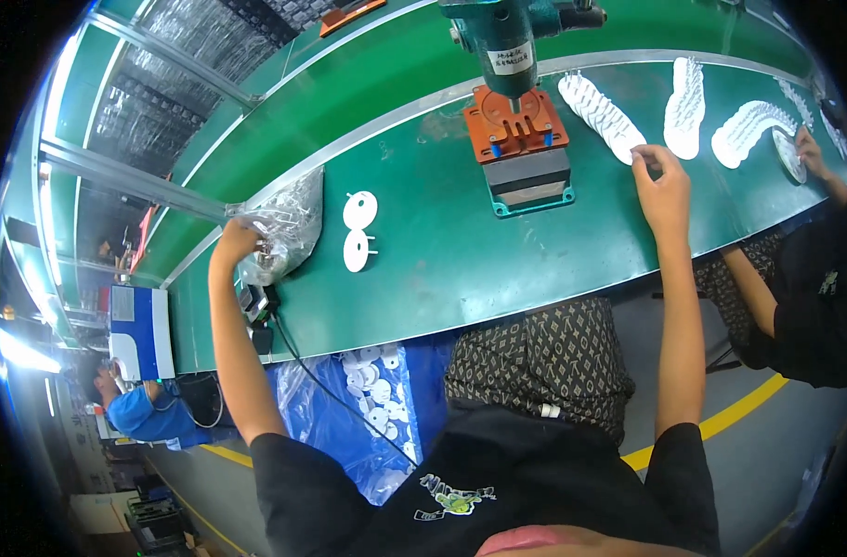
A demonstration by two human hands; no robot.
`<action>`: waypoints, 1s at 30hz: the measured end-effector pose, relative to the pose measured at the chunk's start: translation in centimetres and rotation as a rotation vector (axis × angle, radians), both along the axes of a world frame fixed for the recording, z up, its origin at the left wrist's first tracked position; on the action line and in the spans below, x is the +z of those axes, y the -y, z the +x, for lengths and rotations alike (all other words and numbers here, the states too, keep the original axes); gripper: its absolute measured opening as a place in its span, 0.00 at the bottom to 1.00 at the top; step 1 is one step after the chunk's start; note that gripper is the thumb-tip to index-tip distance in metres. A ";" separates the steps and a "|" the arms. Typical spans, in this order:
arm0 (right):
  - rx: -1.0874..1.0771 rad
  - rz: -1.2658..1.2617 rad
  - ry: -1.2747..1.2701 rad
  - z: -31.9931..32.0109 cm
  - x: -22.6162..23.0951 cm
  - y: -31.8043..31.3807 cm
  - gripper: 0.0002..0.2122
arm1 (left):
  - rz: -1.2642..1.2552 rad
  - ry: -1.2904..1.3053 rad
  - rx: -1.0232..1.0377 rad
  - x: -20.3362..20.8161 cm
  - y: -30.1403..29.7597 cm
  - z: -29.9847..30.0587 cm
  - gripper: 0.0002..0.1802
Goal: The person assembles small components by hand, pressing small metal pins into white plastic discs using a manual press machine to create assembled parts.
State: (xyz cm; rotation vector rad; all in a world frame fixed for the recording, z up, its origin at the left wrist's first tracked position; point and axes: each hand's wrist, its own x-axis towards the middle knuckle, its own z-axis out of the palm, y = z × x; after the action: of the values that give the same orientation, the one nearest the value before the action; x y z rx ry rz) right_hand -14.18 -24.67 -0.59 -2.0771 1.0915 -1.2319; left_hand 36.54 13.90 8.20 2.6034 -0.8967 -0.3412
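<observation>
Left hand: fingertips obscured at the crinkled clear bag, worktop's far edge, left; grip cannot be determined. Right hand: grip curled, fingertips at overlapping white discs toward far edge; hold unclear.

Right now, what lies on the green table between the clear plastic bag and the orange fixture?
Two white discs, closer to the bag; beyond them, green tabletop runs to the orange fixture, as the head view shows.
</observation>
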 end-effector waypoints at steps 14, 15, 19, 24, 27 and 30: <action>0.003 0.083 0.024 0.3 -1.0 0.8 0.08 | 0.172 0.309 -0.087 0.3 -0.7 -2.4 0.16; 0.008 0.092 0.025 0.2 -1.2 0.7 0.08 | 0.082 0.298 -0.071 -0.2 -2.1 -3.6 0.17; 0.016 0.095 0.002 -0.7 -1.1 0.9 0.08 | -0.112 0.300 -0.048 1.0 -2.9 -12.3 0.14; 0.002 0.100 -0.037 -0.3 -0.8 0.5 0.08 | -0.159 0.589 -0.156 -0.3 -4.2 -16.5 0.12; -0.001 0.114 -0.037 -0.1 -0.6 0.6 0.08 | -0.088 0.829 -0.249 -1.9 -4.4 -16.5 0.14; -0.006 0.117 -0.034 0.0 -0.7 0.7 0.08 | -0.097 0.943 -0.259 -2.9 -3.2 -16.7 0.18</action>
State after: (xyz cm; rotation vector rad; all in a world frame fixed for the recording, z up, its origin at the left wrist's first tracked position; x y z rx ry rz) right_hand -14.15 -25.32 -1.32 -2.0149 1.1575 -1.1123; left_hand 19.87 17.10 5.33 2.5054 -1.4765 0.9263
